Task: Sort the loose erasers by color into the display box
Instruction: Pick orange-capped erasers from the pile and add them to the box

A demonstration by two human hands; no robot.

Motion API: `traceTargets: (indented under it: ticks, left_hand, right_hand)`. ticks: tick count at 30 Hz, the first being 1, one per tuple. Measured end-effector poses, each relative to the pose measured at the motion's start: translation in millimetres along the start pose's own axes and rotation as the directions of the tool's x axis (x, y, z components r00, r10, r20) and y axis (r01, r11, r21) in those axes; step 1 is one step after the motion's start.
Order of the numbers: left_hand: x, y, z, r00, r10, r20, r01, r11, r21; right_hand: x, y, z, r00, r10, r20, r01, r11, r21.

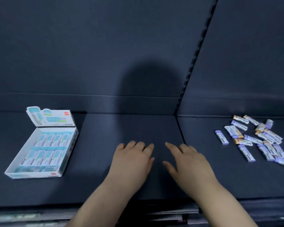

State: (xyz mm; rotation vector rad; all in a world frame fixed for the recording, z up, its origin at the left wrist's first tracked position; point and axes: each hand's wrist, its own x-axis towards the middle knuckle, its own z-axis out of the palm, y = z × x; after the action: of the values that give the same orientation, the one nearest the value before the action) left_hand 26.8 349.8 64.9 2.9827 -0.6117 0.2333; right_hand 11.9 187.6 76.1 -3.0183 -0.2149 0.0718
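Erasers (251,139) lie right of hands (189,163).

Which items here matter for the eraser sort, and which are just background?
In the job: display box, loose erasers, left hand, right hand.
Just there: shelf, back panel, slotted upright.

Dark shelf (138,128), matching back panel (88,46)

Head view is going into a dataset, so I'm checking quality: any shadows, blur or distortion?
Head view: a broad shadow falls across the back panel and shelf; head view: print on the display box and loose erasers is blurred.
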Motion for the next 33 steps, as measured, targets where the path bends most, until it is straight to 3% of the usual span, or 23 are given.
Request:
traceTargets:
  ticks: [10,17,25,29,33]
  left_hand:
    - [37.5,35.1,4.7,0.999,0.050,-0.002,-0.050,0.999,-0.004]
    - [81.3,130.3,30.2,1.000,0.009,-0.021,-0.009,1.000,-0.001]
    - [124.0,248.2,53.2,0.996,-0.077,0.053,0.081,0.994,-0.073]
    - [127.5,276.6,64.1,1.000,0.001,-0.004,-0.001,0.996,-0.093]
    - [132.5,289.4,58.6,0.998,-0.002,0.057,0.008,0.995,-0.096]
  right_hand:
    - [-3.3,57.2,3.0,0.992,0.111,-0.059,-0.106,0.992,0.075]
    - [-9.7,164.1,-3.8,0.994,0.067,-0.085,-0.061,0.996,0.065]
    - [-24.4,299.5,-23.4,0.997,0.046,-0.063,-0.044,0.998,0.036]
    - [-32.7,335.7,-19.1,0.998,0.058,-0.027,-0.056,0.997,0.051]
    - [-36.6,348.9,-18.2,0.999,0.050,-0.020,-0.048,0.995,0.086]
